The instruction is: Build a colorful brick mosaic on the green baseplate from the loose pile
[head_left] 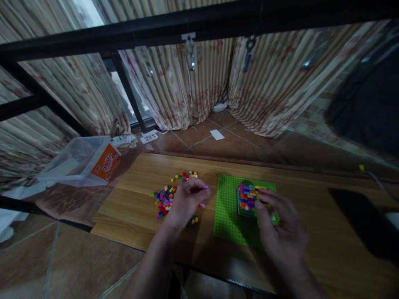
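Note:
My left hand [188,200] is closed in a pinch on a small purple toy brick [205,187], just left of the baseplate. Beneath and beside that hand lies a loose pile of small multicoloured bricks [165,199]. A bright green studded baseplate [226,207] rests on the table, bearing a raised block of colourful bricks [247,197] in many colours. My right hand [282,222] reaches over the block's right side. Its thumb and index finger are bent together at the top bricks; whatever sits between them is too small to name. That hand hides the plate's right part.
The wooden table [131,195] runs across the view. A dark flat object [358,216] lies at its right. On the tiled floor stand a clear plastic bin [71,162] with an orange label and a white paper [217,134]. A black metal bar [218,23] crosses before striped curtains.

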Motion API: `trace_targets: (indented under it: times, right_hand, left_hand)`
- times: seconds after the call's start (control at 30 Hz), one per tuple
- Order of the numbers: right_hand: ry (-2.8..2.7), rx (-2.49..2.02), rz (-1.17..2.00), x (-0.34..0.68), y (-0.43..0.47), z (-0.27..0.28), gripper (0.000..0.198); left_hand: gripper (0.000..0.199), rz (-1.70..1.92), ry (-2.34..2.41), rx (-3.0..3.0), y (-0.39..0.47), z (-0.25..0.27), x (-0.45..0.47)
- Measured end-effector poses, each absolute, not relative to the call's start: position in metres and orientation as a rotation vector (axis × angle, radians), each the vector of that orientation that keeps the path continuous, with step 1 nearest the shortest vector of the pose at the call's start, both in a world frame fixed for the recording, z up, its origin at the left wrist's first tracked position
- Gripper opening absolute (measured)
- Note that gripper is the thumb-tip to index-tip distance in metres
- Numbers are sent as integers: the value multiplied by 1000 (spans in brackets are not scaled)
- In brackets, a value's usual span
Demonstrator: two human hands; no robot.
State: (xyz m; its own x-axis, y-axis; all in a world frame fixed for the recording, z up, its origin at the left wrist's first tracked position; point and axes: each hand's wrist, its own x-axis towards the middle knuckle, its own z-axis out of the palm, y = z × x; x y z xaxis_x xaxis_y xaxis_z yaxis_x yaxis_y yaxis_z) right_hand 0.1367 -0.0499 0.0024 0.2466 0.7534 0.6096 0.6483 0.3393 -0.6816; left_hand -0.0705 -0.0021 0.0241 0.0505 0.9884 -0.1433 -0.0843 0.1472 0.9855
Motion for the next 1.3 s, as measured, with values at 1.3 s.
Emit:
trace_targets:
  times: [1.3]
  right_hand:
    - [-1815,-1403,391,195,-49,6,14]
  left_hand:
    - [17,1062,1125,841,-13,13,-6]
